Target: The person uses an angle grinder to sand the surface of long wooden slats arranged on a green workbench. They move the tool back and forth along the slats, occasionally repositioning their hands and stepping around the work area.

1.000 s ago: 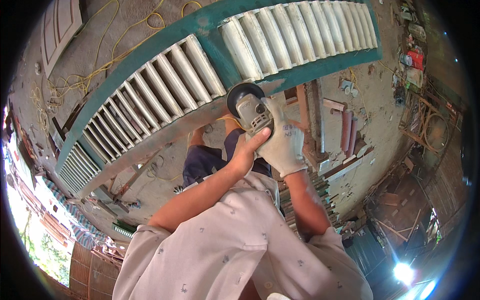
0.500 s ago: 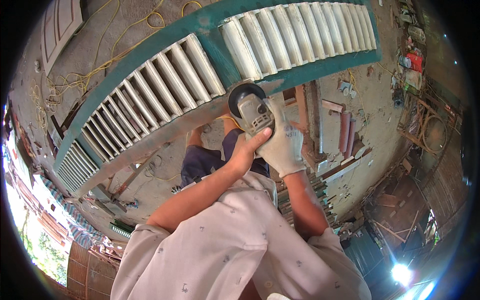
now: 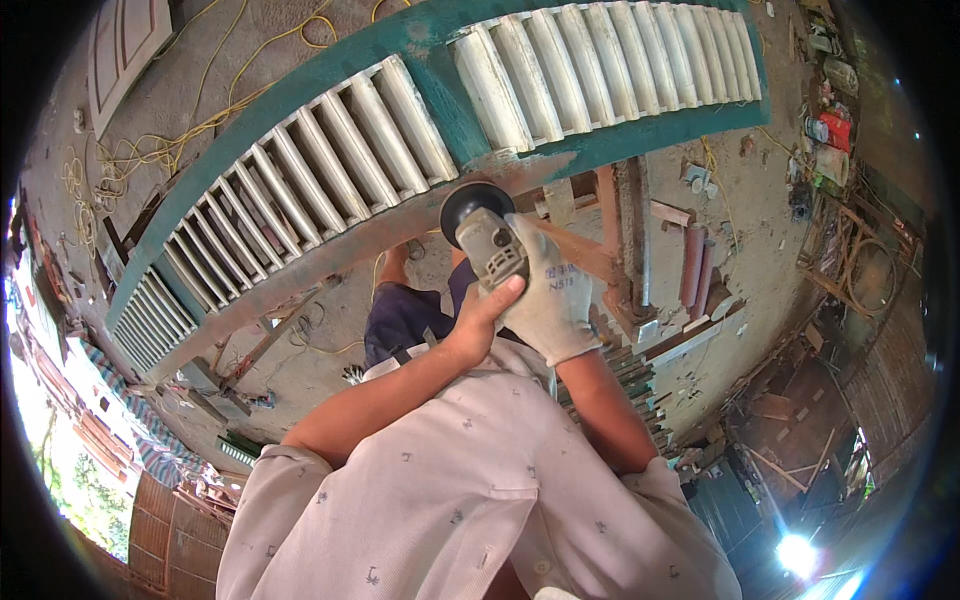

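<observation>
An angle grinder (image 3: 493, 245) with a round black pad is in both my hands. My bare left hand (image 3: 478, 318) wraps its near end, thumb on top. My right hand (image 3: 552, 300), in a pale work glove, closes round the grinder's right side. The black pad (image 3: 474, 208) overlaps the near rail of a long green louvred shutter (image 3: 430, 95) with whitish slats. Whether the pad presses on the rail or hovers just off it I cannot tell. Along this rail the paint looks worn to a brownish tone.
Beneath the shutter stand wooden supports (image 3: 628, 235). Yellow cord (image 3: 180, 140) lies tangled on the floor at the far left, near a pale panelled door (image 3: 128, 50). Reddish tubes or rolls (image 3: 694, 265) and timber pieces lie to the right. A bright lamp (image 3: 796, 555) glares at lower right.
The grinder and both my hands have shifted left along the near rail and slightly toward me. My grip looks the same.
</observation>
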`<state>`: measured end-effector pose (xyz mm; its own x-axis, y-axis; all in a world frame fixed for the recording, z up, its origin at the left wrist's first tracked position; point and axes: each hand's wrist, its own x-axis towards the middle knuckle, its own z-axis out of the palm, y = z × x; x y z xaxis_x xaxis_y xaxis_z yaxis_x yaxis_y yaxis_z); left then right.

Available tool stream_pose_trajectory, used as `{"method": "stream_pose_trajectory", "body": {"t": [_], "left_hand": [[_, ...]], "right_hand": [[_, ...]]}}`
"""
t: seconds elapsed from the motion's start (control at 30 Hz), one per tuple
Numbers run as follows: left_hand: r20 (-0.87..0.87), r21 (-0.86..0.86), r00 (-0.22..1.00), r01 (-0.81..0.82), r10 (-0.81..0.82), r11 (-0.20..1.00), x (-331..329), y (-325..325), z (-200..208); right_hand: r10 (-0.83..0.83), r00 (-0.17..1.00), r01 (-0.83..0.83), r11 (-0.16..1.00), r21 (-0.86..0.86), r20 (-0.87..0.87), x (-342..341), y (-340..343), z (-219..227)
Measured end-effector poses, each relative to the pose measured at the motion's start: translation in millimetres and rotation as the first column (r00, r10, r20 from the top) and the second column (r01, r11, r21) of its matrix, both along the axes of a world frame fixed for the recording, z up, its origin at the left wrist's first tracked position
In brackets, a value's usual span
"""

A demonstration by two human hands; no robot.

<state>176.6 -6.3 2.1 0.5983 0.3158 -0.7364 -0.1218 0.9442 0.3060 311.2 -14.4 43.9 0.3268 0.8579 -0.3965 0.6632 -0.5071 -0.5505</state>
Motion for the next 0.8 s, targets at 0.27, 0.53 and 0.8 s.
{"method": "stream_pose_trajectory", "body": {"t": [0.27, 0.53, 0.8], "left_hand": [[0.013, 0.046, 1.000, 0.019, -0.020, 0.999, 36, 23, 3], [-0.006, -0.023, 1.000, -0.005, 0.005, 1.000, -10, 10, -1], [0.000, 0.021, 1.000, 0.027, -0.027, 0.999, -3, 14, -3]], "right_hand": [[-0.156, 0.988, 0.155, 0.985, -0.072, -0.018, 24, 16, 11], [-0.007, 0.999, 0.004, 0.994, -0.105, -0.033, -11, 15, 8], [-0.053, 0.999, 0.053, 0.998, -0.041, 0.002, -8, 13, 2]]}}
